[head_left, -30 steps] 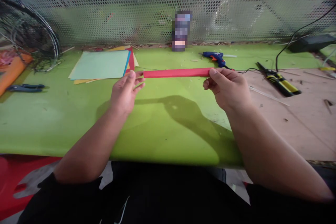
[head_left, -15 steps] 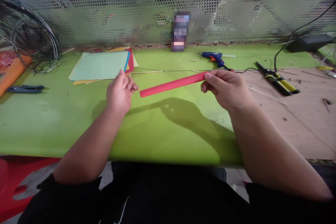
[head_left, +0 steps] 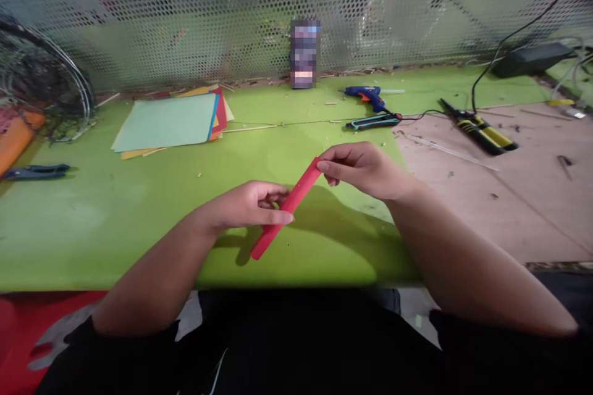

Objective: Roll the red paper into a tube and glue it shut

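A red paper strip (head_left: pixel 303 187), flat and narrow, is held slantwise above the green table top (head_left: pixel 152 216). My right hand (head_left: pixel 364 170) pinches its upper end between thumb and fingers. Lower down, my left hand (head_left: pixel 257 203) has its thumb on the strip's near face and its fingers behind, partly hidden by the paper. The strip's lower end sticks out past my left thumb toward the table's front edge.
Coloured sheets (head_left: pixel 167 120) lie stacked at back left, near blue-handled pliers (head_left: pixel 39 171). A glue gun (head_left: pixel 368 97), a utility knife (head_left: pixel 373 122) and yellow-black pliers (head_left: pixel 482 129) lie at right. A blurred phone (head_left: pixel 304 52) leans on the perforated panel (head_left: pixel 185 18).
My left hand has moved right and down and taken hold of the strip. My right hand has come left and lower, tilting the strip steeply. The knife is now uncovered.
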### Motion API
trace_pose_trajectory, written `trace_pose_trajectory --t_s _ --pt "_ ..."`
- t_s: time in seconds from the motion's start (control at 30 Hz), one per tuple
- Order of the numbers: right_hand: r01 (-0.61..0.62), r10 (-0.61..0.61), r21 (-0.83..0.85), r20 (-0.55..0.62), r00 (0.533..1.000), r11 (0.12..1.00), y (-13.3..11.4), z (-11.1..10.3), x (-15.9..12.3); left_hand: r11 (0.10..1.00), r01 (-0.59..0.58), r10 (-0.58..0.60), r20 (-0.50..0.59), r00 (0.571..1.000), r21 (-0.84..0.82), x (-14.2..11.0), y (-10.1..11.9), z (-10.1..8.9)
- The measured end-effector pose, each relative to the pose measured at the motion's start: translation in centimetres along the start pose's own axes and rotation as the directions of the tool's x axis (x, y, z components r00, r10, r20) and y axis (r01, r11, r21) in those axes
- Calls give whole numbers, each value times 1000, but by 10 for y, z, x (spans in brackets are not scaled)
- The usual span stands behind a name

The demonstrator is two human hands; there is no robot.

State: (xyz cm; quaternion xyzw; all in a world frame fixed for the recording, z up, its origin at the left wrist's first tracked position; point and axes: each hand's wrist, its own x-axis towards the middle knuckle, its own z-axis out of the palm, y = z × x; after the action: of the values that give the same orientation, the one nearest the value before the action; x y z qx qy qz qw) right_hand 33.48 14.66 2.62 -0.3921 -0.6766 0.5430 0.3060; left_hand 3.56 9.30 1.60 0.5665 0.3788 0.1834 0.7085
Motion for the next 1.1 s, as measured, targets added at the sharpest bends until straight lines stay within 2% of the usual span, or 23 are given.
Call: trace_pose_trajectory --t_s 0.17,0.23,0.3,0.43,0.6,0.73,0.9,1.1 --pt "43 -24 125 -150 988 991 3 8 3 999 7 -10 -57 998 -48 2 0 5" --pt "60 -9 210 -236 972 976 5 12 4 995 -12 4 -81 997 -95 4 -3 2" --pt "46 26 253 -274 961 966 7 14 5 986 -49 30 -116 993 -162 6 -6 0" --pt "-3 52 267 -176 983 964 7 16 4 953 -103 52 -178 983 -286 10 -11 -1" --pt "-20 30 152 -65 997 988 3 22 1 944 -109 61 -162 985 -311 13 -10 6" --pt "-23 28 128 -44 999 992 -3 29 0 952 -140 102 -149 984 -272 12 -10 11" --pt "5 -7 91 28 1000 996 -3 40 0 979 -154 131 -170 977 -135 14 -14 18" --pt "3 -1 44 -36 999 999 10 48 3 987 -151 137 -199 970 -60 14 -13 27"
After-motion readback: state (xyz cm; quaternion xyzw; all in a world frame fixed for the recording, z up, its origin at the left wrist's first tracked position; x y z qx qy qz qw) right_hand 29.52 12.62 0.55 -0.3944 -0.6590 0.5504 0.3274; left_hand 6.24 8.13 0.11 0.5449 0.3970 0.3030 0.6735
